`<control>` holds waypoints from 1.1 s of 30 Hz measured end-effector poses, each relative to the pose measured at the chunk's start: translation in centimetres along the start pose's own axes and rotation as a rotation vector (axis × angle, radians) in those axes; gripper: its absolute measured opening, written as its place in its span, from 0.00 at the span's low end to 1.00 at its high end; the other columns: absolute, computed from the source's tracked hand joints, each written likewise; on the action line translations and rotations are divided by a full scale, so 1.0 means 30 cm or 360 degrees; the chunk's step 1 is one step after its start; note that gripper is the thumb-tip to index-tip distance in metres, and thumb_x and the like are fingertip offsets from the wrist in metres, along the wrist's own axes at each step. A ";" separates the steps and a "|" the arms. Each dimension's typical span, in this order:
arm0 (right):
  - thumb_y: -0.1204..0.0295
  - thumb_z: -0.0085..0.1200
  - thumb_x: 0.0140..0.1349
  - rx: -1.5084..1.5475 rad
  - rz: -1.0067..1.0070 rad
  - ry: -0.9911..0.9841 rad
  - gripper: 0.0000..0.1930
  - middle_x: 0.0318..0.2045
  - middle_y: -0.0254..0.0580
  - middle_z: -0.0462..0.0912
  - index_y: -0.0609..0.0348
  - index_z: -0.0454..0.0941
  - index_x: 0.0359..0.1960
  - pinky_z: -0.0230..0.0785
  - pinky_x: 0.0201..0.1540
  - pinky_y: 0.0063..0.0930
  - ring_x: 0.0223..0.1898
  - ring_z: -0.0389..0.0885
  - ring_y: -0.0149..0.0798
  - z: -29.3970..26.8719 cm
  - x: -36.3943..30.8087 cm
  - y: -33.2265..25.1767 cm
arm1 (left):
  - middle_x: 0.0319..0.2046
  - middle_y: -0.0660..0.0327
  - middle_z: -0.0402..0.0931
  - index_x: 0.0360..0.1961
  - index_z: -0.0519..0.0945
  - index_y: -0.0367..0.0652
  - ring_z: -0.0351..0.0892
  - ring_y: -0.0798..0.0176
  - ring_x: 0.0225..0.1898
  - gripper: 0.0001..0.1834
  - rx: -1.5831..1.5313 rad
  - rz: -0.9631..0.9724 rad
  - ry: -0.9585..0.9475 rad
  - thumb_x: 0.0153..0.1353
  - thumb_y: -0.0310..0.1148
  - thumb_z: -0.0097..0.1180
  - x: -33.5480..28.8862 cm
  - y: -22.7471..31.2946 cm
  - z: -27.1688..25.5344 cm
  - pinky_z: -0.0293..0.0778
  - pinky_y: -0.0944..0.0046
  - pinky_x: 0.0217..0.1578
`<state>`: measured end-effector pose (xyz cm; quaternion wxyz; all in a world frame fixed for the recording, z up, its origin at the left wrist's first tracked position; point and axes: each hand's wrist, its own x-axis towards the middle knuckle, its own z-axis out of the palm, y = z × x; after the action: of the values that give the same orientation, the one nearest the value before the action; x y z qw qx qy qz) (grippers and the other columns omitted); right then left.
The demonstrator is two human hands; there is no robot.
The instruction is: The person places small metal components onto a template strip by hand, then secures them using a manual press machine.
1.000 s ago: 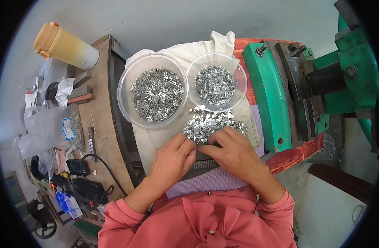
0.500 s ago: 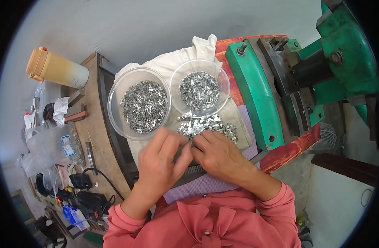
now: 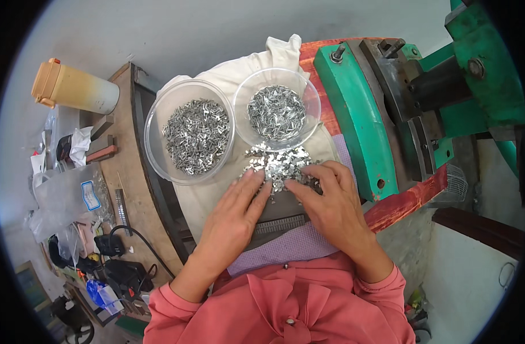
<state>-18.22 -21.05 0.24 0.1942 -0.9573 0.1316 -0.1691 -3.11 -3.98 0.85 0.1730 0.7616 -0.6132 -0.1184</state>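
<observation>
A loose pile of small shiny metal pieces (image 3: 282,163) lies on a beige cloth (image 3: 196,209) in front of me. My left hand (image 3: 236,206) rests at the pile's left edge, fingers stretched out and touching the pieces. On the other side my right hand (image 3: 334,198) has its fingers spread against the pile. Behind the pile stand two clear round plastic tubs, a larger left tub (image 3: 149,135) and a smaller right tub (image 3: 315,103), both holding many small metal parts. Nearer to me, a dark metal strip with a row of slots (image 3: 279,223) lies between my wrists.
A green machine press (image 3: 354,126) stands close on the right, on a red wooden board (image 3: 414,195). At the left, a wooden table (image 3: 128,166) carries a yellow-and-white flask (image 3: 79,86), plastic bags (image 3: 65,195) and a black cable (image 3: 150,246). A purple cloth (image 3: 282,256) lies nearest me.
My hands were close together with fingertips pinched over the near edge of the pile. They have now parted and opened onto its two sides. The slotted strip shows more.
</observation>
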 end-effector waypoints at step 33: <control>0.75 0.69 0.47 0.0369 -0.0026 -0.0203 0.08 0.49 0.38 0.79 0.55 0.84 0.30 0.67 0.57 0.45 0.58 0.71 0.52 0.028 0.025 -0.059 | 0.41 0.55 0.77 0.38 0.80 0.38 0.80 0.49 0.41 0.10 -0.0499 -0.0532 0.0470 0.55 0.18 0.64 -0.139 -0.021 0.011 0.76 0.55 0.40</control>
<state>-16.90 -19.43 0.46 0.3101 -0.9382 0.0907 -0.1237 -3.59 0.15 0.14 0.3545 0.8250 -0.4215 -0.1266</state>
